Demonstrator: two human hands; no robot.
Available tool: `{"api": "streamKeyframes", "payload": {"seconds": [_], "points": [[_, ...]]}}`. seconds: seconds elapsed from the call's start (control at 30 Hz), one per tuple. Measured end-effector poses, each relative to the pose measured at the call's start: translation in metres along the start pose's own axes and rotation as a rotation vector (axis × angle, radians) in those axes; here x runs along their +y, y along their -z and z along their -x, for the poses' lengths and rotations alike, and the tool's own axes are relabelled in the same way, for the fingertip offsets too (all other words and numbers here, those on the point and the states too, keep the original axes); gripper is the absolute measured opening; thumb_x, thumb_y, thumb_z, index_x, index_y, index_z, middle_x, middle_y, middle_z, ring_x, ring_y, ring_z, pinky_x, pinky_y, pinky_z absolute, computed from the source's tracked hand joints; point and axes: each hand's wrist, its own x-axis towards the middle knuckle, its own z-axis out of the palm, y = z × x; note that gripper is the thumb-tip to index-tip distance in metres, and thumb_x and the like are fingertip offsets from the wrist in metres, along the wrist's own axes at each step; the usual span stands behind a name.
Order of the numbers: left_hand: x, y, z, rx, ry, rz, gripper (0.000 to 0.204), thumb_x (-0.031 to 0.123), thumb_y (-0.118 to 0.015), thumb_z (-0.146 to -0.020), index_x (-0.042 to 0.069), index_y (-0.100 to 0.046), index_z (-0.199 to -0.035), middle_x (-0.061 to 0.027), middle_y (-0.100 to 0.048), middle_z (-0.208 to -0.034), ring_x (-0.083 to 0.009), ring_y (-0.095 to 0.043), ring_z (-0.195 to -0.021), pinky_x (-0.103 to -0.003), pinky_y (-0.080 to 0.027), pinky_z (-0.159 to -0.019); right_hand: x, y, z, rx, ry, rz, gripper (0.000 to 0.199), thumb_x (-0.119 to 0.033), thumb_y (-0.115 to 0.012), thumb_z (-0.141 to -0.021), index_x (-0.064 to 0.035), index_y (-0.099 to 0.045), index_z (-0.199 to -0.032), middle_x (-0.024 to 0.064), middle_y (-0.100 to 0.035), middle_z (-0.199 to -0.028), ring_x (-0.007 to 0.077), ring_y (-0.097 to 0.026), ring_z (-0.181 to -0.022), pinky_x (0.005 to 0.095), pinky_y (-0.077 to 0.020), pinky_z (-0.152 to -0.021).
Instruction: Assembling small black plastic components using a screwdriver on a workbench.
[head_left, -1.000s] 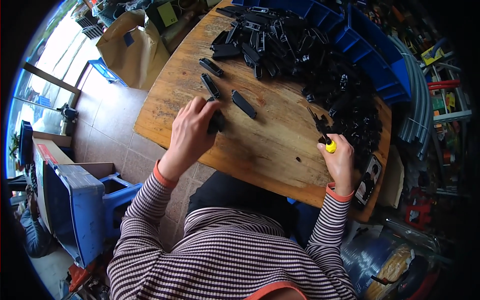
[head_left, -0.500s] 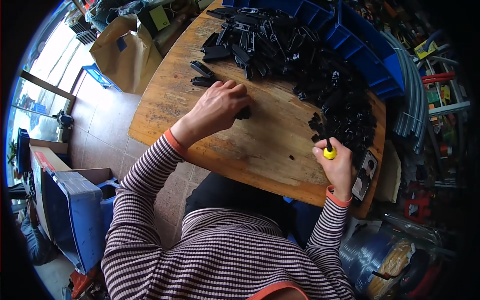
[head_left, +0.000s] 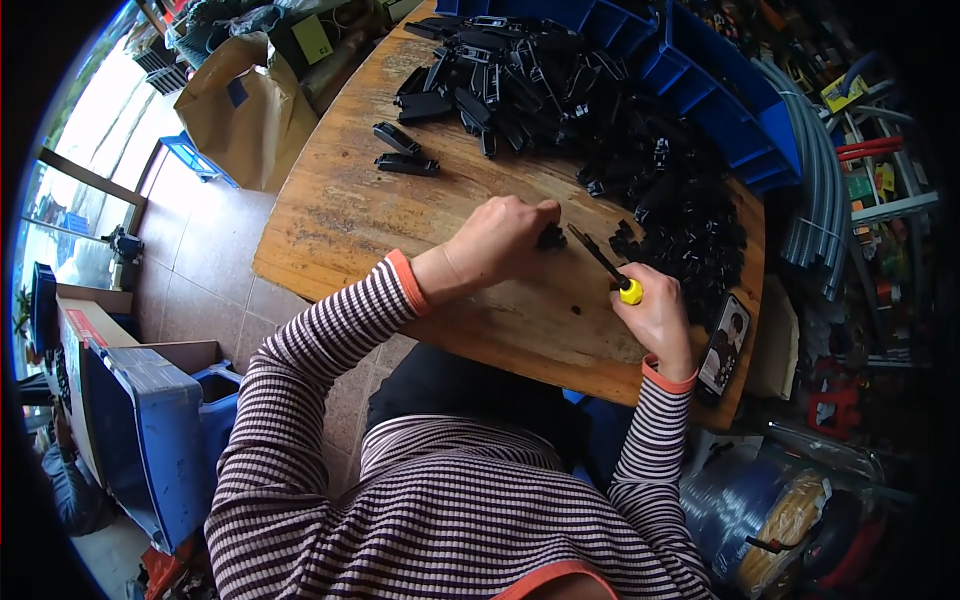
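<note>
My left hand [head_left: 505, 240] grips a small black plastic part [head_left: 551, 238] against the round wooden table [head_left: 340, 225]. In my right hand [head_left: 655, 318] is a screwdriver with a yellow handle [head_left: 629, 292]; its dark shaft [head_left: 593, 254] points up and left, its tip close to the black part. Just beyond both hands lies a big heap of black plastic parts [head_left: 600, 130]. Both sleeves are striped with orange cuffs.
Two loose black parts [head_left: 403, 153] lie at the table's left. Blue bins [head_left: 720, 90] line the far edge. A phone [head_left: 724, 342] rests at the right rim. A cardboard box [head_left: 245, 105] and a blue crate [head_left: 150, 440] stand on the tiled floor to the left.
My left hand has carried a black part from the table's left side toward the centre, meeting the screwdriver. My right hand has tilted the screwdriver's shaft toward that part.
</note>
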Motion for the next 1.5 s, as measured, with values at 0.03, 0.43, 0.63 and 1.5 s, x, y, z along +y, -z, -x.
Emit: {"api": "streamKeyframes", "payload": {"seconds": [0.03,0.43,0.63,1.5], "points": [[0.002,0.001,0.004,0.018,-0.017,0.059,0.029,0.006,-0.069,-0.071,0.005,-0.057,-0.097,-0.0132,-0.063,-0.082,-0.0353,-0.062,-0.083,-0.042,-0.051,-0.07,0.001,0.001,0.0,-0.01,0.013,-0.036,0.017,-0.004,-0.07,-0.073,0.003,-0.063,-0.086,0.019,-0.064,-0.08,0.0344,-0.064,-0.074,0.0374,-0.0497,-0.064],[0.026,-0.025,0.039,0.002,-0.305,0.018,0.041,0.006,-0.069,-0.068,0.001,-0.058,-0.107,-0.0127,-0.056,-0.107,-0.0296,-0.058,-0.097,-0.038,-0.052,-0.082,-0.004,-0.005,-0.015,0.046,0.01,0.172,0.019,-0.006,-0.075,-0.075,0.0012,-0.061,-0.085,0.0159,-0.063,-0.076,0.0326,-0.064,-0.069,0.0356,-0.0488,-0.06],[0.021,-0.021,0.035,0.076,-0.504,0.038,0.045,0.012,-0.066,-0.07,-0.001,-0.058,-0.112,-0.0143,-0.055,-0.119,-0.0294,-0.055,-0.107,-0.038,-0.049,-0.089,-0.011,-0.013,-0.017,0.171,-0.004,-0.112,0.019,-0.003,-0.076,-0.075,0.0002,-0.061,-0.086,0.0129,-0.062,-0.076,0.0289,-0.064,-0.071,0.033,-0.048,-0.059],[0.016,-0.036,0.045,0.01,-0.523,-0.038,0.037,0.013,-0.059,-0.078,0.0,-0.06,-0.113,-0.0118,-0.056,-0.118,-0.0274,-0.052,-0.114,-0.037,-0.046,-0.094,-0.046,-0.001,-0.049,0.146,0.207,-0.195,0.004,-0.001,-0.066,-0.084,-0.0029,-0.062,-0.086,0.0072,-0.065,-0.08,0.0168,-0.063,-0.063,0.0283,-0.0495,-0.056]]}}
